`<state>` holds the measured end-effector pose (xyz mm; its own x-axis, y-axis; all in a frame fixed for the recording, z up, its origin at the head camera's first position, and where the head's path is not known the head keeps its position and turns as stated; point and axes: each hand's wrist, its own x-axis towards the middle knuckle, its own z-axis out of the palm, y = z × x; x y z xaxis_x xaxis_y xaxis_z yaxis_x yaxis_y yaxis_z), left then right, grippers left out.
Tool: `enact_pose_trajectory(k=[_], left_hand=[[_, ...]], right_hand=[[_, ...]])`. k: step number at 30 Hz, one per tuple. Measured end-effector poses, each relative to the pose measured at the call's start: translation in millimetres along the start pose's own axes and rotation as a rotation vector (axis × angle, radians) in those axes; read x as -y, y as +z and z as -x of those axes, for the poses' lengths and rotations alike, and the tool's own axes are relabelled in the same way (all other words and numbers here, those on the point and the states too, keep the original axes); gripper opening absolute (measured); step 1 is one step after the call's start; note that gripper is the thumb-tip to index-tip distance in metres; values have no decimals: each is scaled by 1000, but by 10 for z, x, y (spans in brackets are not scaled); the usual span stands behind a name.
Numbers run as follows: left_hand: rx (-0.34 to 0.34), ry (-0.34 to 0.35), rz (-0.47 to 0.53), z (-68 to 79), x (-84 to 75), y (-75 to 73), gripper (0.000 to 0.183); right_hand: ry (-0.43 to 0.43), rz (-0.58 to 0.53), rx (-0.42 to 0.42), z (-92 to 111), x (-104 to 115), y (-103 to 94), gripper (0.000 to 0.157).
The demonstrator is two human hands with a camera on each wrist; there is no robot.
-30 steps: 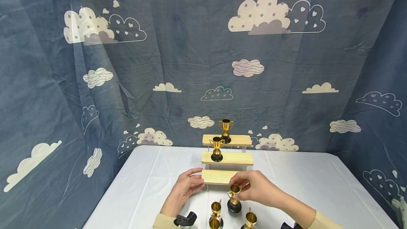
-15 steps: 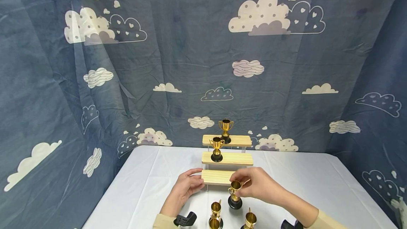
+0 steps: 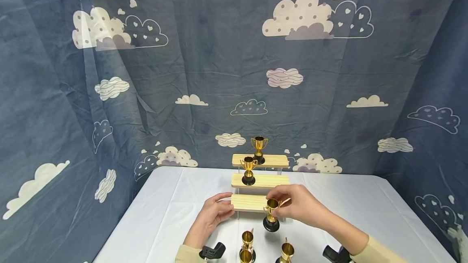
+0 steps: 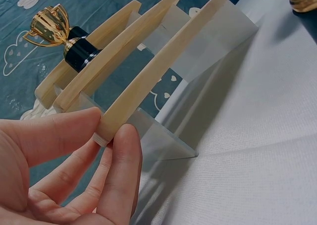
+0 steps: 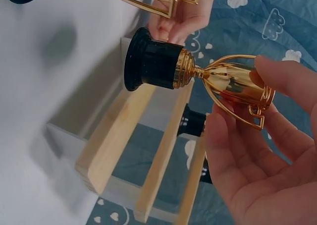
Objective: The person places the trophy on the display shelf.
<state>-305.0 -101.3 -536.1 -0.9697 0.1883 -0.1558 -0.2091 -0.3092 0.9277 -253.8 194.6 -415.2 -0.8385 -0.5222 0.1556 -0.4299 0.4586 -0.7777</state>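
My right hand pinches a small gold trophy cup with a black base by its bowl. The cup hangs upright off the table, just in front of the lowest step's right part. At that step's left end, my left hand pinches the wooden board between thumb and finger. The three-step display stand has pale wooden boards on clear supports. One trophy stands on the middle step toward the left, and another trophy stands near the middle of the top step.
Nearer me on the white tablecloth are more gold trophies: two in line, the farther trophy and the closer trophy, plus a trophy to the right. A blue cloud-print curtain hangs behind and at the sides.
My right hand has lifted the trophy and carried it forward, closer to the lowest step. The left hand has stayed on the board's end.
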Motion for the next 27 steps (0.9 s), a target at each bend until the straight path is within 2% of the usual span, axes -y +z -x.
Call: enact_pose_trajectory(k=[15,27], left_hand=[[-29,-16,-2,-9,-21,20,58],[-30,-10,-11,-4,-17,23,57]], right_hand=[[-7,93,-86,-47,71,-133,27],[0,92,-147,-118,68,-269,31]])
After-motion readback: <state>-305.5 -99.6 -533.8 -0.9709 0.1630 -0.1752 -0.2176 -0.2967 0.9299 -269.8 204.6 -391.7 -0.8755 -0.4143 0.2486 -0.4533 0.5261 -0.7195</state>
